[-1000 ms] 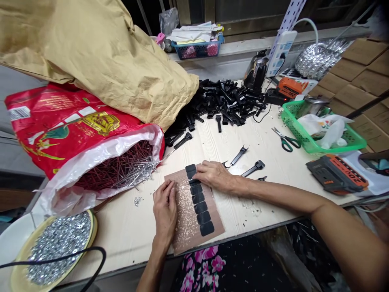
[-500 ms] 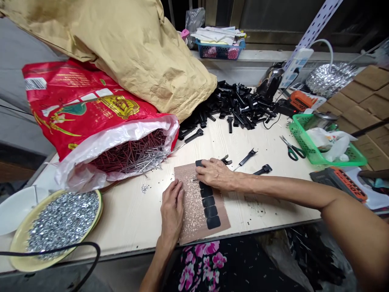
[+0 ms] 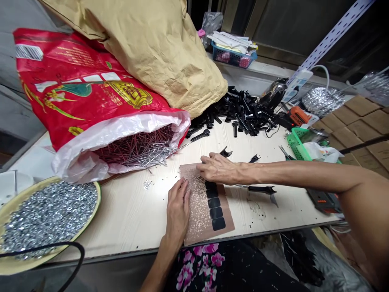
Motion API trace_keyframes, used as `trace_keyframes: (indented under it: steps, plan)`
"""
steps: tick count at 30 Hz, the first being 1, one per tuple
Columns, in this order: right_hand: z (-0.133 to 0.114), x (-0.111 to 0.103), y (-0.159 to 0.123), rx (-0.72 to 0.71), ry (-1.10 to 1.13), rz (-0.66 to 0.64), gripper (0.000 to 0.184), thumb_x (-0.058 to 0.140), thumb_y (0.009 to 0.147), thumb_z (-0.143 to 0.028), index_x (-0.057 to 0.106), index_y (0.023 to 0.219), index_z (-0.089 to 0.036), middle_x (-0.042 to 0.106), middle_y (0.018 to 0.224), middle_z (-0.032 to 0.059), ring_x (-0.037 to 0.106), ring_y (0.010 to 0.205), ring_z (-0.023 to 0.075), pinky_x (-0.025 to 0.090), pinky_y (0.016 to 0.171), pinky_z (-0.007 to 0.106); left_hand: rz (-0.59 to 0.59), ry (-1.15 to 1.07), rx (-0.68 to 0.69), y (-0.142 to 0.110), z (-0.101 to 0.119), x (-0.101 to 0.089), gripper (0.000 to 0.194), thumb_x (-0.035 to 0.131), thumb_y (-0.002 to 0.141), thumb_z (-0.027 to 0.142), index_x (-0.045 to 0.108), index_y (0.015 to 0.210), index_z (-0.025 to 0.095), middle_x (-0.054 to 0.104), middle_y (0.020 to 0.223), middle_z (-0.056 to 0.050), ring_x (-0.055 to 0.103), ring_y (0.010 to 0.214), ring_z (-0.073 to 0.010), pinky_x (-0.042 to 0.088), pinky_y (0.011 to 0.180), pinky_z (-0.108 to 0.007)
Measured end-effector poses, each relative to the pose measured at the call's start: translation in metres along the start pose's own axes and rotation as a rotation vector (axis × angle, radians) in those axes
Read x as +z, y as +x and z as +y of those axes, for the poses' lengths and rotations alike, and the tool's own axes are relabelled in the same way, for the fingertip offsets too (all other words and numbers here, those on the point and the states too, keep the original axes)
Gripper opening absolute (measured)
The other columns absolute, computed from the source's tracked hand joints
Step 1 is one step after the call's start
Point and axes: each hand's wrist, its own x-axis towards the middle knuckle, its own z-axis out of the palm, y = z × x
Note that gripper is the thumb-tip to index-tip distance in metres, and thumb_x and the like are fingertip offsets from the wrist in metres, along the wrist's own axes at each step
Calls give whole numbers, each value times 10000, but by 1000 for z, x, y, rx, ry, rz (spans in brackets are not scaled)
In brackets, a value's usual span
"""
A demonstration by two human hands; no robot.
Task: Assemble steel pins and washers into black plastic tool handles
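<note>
My left hand (image 3: 179, 205) lies along the left edge of a brown speckled sheet (image 3: 196, 227), fingers stretched out and resting on it. Over the sheet's upper part my right hand (image 3: 217, 169) is closed, with bent fingertips pressed down; whatever they pinch is hidden beneath them. A column of black rounded-square pads (image 3: 216, 213) runs down the sheet's right side below that hand. Close to the right wrist lie a black forked clip (image 3: 225, 152) and a black-handled tool with a thin metal shaft (image 3: 260, 189).
A red bag (image 3: 75, 87) spills long screws or nails at the left, below a brown paper sack (image 3: 170, 56). A yellow bowl (image 3: 99, 198) holds small metal nuts. Black plastic parts (image 3: 246, 109) are heaped behind. Scissors (image 3: 285, 153) and a green basket (image 3: 296, 142) stand right.
The view has shifted and turned slightly. My right hand stays on the upper sheet, its fingers slightly repositioned, and the top pad is covered now. My left hand keeps its place on the sheet's edge.
</note>
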Motion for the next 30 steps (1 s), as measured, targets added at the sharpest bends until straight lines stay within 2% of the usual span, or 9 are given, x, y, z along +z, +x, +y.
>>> trace_keyframes:
  steps: [6,22,30]
  plan:
    - [0,-3,3,75,15,13,217,390,928,-82,568,817,-140,567,918,77,420,833,187,292,621,321,-1,-41,2,-2,-3,1,346,422,917,255,557,1227,179,542,1288,-117,480,1210,-221,404,1033,-434]
    - [-1,1,6,49,-8,-47,188,402,919,-70,549,828,-144,561,971,80,423,854,189,274,594,311,-10,-84,-37,-3,0,-1,359,418,917,294,552,1240,211,542,1294,-99,477,1214,-235,401,1031,-453]
    - [-5,-7,7,24,-83,-88,228,390,896,-49,581,806,-135,562,973,96,441,849,204,332,592,323,-14,-49,-5,-3,0,-1,369,416,919,266,534,1256,175,534,1300,-122,471,1217,-236,409,1025,-446]
